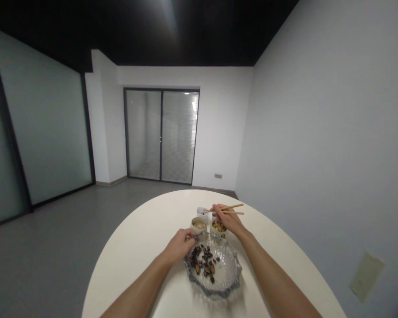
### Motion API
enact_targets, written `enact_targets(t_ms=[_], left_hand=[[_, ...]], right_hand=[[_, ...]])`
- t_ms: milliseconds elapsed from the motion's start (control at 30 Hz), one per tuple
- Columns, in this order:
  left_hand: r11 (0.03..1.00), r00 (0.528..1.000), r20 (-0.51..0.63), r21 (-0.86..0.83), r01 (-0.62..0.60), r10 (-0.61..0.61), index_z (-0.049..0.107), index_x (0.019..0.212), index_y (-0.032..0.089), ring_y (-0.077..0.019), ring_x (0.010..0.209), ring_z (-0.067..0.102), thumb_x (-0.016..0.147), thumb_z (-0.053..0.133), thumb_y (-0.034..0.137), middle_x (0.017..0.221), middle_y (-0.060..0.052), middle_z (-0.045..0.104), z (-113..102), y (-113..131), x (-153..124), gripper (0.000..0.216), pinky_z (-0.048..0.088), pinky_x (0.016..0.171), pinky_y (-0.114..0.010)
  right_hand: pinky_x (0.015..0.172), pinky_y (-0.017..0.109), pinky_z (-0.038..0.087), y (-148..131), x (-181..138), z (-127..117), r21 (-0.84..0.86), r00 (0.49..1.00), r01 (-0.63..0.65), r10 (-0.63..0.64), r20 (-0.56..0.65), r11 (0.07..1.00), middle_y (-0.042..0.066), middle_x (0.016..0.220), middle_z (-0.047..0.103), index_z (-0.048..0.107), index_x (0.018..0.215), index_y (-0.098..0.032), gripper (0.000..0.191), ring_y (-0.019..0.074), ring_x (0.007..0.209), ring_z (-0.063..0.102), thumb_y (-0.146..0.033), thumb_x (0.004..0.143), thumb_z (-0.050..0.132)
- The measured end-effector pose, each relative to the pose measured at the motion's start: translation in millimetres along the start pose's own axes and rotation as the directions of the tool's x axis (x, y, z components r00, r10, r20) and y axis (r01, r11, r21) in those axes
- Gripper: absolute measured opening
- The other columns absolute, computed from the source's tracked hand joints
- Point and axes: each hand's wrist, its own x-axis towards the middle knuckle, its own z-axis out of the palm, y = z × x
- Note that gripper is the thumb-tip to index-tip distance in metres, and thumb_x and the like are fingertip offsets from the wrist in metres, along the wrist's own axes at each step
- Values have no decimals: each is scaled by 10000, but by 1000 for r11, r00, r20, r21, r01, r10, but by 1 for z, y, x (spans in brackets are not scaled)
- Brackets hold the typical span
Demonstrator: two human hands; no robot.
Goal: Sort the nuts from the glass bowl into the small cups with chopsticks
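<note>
My right hand (226, 217) is closed around a pair of wooden chopsticks (234, 206), their tips over a small white cup (202, 212) at the back. A small dark piece shows at the tips, too small to name. My left hand (181, 244) grips the left rim of a scalloped clear glass bowl (228, 265). Inside the bowl lie several dark, glossy bean-like pieces (204, 256) and a few brown ones. Between bowl and white cup stand a cup with pale pieces (199, 224) and a cup with yellowish pieces (219, 226). Another cup behind my right hand is mostly hidden.
Everything stands on a round white table (135, 247). A grey wall (318, 132) runs along the right, with a pale plate (367, 276) on it. Beyond the table are a glass door with blinds (179, 137) and a frosted glass partition (49, 119) on the left.
</note>
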Motion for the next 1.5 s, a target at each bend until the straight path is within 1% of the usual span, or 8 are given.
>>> enact_targets(t_ms=[300, 467, 600, 900, 1000, 1133, 1267, 1500], left_hand=[[1000, 1000, -2, -8, -13, 13, 706, 875, 144, -204, 869, 590, 707, 475, 192, 912, -45, 695, 0, -4, 1, 289, 430, 821, -280], [1000, 1000, -1, 14, 7, -7, 702, 865, 141, -211, 870, 582, 713, 472, 212, 866, -44, 688, 0, -5, 2, 284, 433, 812, -286], [999, 1000, 2, 36, -7, 7, 697, 878, 147, -215, 880, 574, 716, 456, 215, 849, -43, 681, -1, -3, 1, 298, 430, 808, -286], [1000, 1000, -3, 14, 16, -16, 661, 849, 142, -214, 870, 583, 705, 456, 219, 840, -42, 670, 0, -3, 0, 262, 430, 814, -294], [1000, 1000, 5, -5, 16, -16, 658, 850, 140, -208, 847, 588, 713, 460, 226, 838, -43, 671, -1, -1, -1, 255, 433, 809, -296], [999, 1000, 16, -44, 13, -13, 654, 858, 140, -197, 821, 590, 719, 460, 228, 838, -37, 671, -1, -1, -1, 255, 438, 788, -287], [998, 1000, 23, -58, 0, 1, 652, 864, 135, -188, 802, 593, 716, 460, 225, 851, -37, 673, -1, -1, -1, 259, 440, 759, -277], [999, 1000, 16, -44, 0, 1, 659, 882, 134, -193, 819, 596, 726, 461, 228, 879, -48, 679, -1, -1, -2, 269, 442, 775, -285]], right_hand=[[493, 232, 382, -4, -12, -8, -24, 999, -16, 15, -39, 1000, -17, 543, 521, 718, 855, -161, 520, 129, 511, 492, -572, 934, 410], [531, 247, 426, -5, -14, -12, 14, 999, 3, -2, -52, 1000, -12, 539, 527, 712, 842, -153, 533, 139, 526, 513, -586, 927, 414], [525, 254, 413, -8, -16, -11, 18, 997, -5, 7, -74, 1000, -14, 528, 521, 716, 836, -158, 538, 144, 518, 503, -601, 919, 420], [577, 278, 432, -37, -49, -14, 35, 990, 103, -99, -102, 994, -15, 493, 492, 735, 759, -178, 528, 148, 520, 487, -552, 948, 415], [547, 277, 424, -45, -65, -13, 45, 994, 103, -101, -46, 994, -21, 436, 459, 745, 730, -176, 565, 136, 462, 456, -568, 948, 401], [496, 248, 395, -47, -82, -11, 17, 994, 78, -79, 71, 997, -13, 469, 481, 739, 727, -177, 542, 130, 473, 459, -561, 946, 425], [496, 227, 382, -42, -87, -10, 0, 988, 62, -61, 144, 998, -16, 491, 486, 728, 749, -167, 523, 121, 488, 463, -538, 958, 424], [467, 213, 336, -35, -90, -8, -35, 978, 47, -39, 205, 998, -12, 518, 507, 701, 740, -159, 494, 116, 493, 457, -521, 956, 444]])
